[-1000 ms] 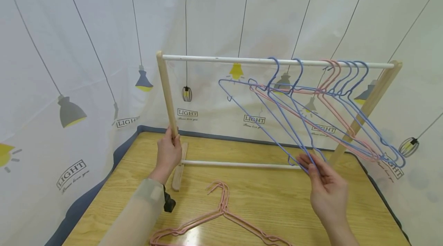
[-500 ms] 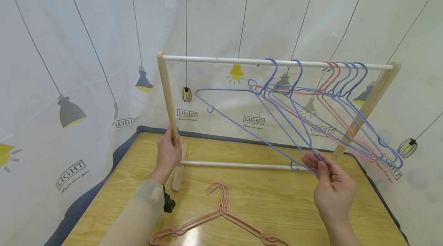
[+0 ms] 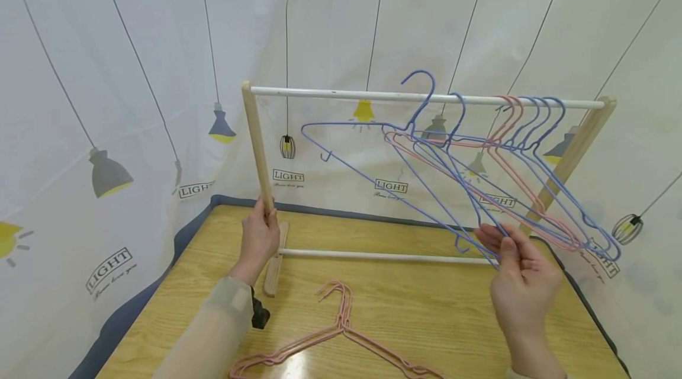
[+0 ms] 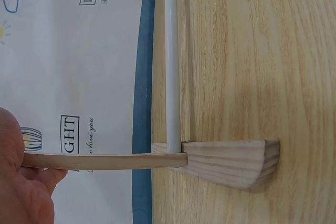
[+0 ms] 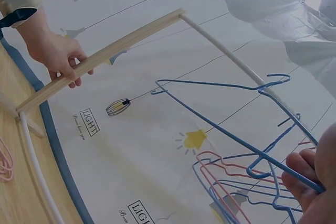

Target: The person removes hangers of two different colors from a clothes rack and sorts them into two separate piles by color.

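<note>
My left hand (image 3: 260,226) grips the left wooden post (image 3: 257,142) of a small clothes rack low down, also shown as left hand (image 4: 21,192) on post (image 4: 105,161). My right hand (image 3: 506,244) pinches the lower corner of a blue wire hanger (image 3: 373,180). That hanger's hook (image 3: 419,78) stands raised above the white top rail (image 3: 330,92). In the right wrist view the fingers (image 5: 304,174) curl round the blue hanger (image 5: 231,136). Several blue and pink hangers (image 3: 524,130) hang on the rail's right half.
Pink hangers (image 3: 341,328) lie on the wooden table (image 3: 426,308) near its front edge. The rack's lower white rod (image 3: 373,255) and wooden foot (image 4: 231,162) rest on the table. A lamp-printed curtain (image 3: 133,100) surrounds the table on all far sides.
The blue hanger's hook has risen from the rail to above it. My right hand moved right and slightly up with the hanger. The left hand stayed on the post.
</note>
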`<state>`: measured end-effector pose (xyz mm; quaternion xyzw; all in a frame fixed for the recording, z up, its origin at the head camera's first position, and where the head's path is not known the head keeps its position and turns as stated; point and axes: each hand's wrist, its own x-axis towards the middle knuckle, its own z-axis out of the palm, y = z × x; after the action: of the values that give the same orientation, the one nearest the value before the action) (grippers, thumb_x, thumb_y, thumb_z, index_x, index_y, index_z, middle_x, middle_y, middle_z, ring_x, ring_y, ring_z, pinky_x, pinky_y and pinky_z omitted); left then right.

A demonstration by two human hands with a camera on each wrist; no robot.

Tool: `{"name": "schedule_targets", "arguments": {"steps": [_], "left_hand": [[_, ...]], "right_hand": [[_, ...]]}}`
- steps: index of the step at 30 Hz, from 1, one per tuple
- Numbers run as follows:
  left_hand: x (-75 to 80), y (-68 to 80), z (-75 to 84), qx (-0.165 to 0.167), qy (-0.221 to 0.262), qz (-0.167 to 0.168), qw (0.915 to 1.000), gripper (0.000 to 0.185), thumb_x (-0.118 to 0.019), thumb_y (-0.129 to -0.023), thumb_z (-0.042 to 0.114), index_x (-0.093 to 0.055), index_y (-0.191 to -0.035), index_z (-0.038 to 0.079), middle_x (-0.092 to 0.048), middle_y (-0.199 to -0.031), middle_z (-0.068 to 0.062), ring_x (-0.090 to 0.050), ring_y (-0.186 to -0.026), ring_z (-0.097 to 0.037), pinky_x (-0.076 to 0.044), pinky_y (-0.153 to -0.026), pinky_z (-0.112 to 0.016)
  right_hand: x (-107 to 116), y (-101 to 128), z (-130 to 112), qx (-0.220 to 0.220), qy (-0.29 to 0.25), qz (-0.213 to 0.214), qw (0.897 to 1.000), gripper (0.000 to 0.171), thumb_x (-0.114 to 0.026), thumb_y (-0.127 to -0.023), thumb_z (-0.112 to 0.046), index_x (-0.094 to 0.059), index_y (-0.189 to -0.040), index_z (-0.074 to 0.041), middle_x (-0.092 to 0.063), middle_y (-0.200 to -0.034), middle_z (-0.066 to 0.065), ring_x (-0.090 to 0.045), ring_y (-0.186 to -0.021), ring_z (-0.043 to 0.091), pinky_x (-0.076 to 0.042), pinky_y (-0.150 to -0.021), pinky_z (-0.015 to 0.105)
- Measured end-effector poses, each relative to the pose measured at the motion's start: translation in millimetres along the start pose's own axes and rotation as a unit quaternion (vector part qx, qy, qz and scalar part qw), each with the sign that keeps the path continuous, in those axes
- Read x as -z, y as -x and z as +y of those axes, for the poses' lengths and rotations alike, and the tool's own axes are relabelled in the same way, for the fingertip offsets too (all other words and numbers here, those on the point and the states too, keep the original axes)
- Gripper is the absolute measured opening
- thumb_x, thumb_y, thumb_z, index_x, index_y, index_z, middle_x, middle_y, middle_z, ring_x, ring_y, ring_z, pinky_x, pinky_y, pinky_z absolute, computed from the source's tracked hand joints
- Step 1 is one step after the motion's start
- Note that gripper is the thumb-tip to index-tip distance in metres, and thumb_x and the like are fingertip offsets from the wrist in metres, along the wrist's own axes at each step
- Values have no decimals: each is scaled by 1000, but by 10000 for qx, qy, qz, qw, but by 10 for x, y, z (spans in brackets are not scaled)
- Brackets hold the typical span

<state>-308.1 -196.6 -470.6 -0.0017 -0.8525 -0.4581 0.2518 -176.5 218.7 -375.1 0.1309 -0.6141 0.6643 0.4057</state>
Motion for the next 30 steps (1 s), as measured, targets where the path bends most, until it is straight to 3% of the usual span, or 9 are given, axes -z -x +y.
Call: {"name": "schedule_targets", "arguments": {"steps": [7,12,18,23,27,30], "left_hand": [[2,10,-1,-51,25,13,10000,33,-55,-110,6,-57,-143,4,-72,-115,-28,-73,-88,-36,-57,-68,-48],[4,6,2,-88,25,26,10000,34,-56,-109,3,-57,-143,3,-72,-114,-29,-72,-85,-35,-56,-67,-47],[10,3,6,-9,54,-24,10000,34,-54,-110,5,-56,-144,3,-72,-115,-28,-71,-85,-34,-56,-68,-46],[4,3,-6,-38,36,20,10000,32,-55,-110,5,-57,-142,2,-72,-114,-28,-72,-88,-35,-57,-70,-49],[2,9,-7,-77,15,51,10000,32,-55,-110,5,-58,-142,2,-72,-114,-29,-72,-89,-36,-57,-71,-50],[-2,7,-7,-102,6,66,9999,33,-55,-109,4,-58,-142,1,-72,-114,-29,-72,-89,-37,-57,-72,-50]], "right_hand": [[57,-58,-141,170,115,145,9997,25,-53,-107,5,-68,-121,19,-78,-102,18,-78,-89,19,-58,-87,28],[171,-79,-244,-27,671,91,9977,27,-51,-107,5,-69,-123,15,-78,-102,16,-78,-88,17,-57,-88,27],[316,-53,-272,-204,405,-209,9988,25,-51,-106,9,-65,-122,21,-78,-98,18,-78,-85,19,-58,-83,31],[414,38,-277,-960,509,-167,9939,25,-51,-107,7,-66,-122,19,-79,-97,15,-78,-82,18,-57,-85,26],[485,110,-271,-1728,888,-24,9809,25,-52,-108,2,-68,-124,13,-80,-98,11,-78,-83,16,-55,-87,21],[541,163,-249,-2040,988,-38,9740,26,-53,-108,0,-68,-126,12,-80,-99,9,-78,-84,16,-55,-87,21]]}}
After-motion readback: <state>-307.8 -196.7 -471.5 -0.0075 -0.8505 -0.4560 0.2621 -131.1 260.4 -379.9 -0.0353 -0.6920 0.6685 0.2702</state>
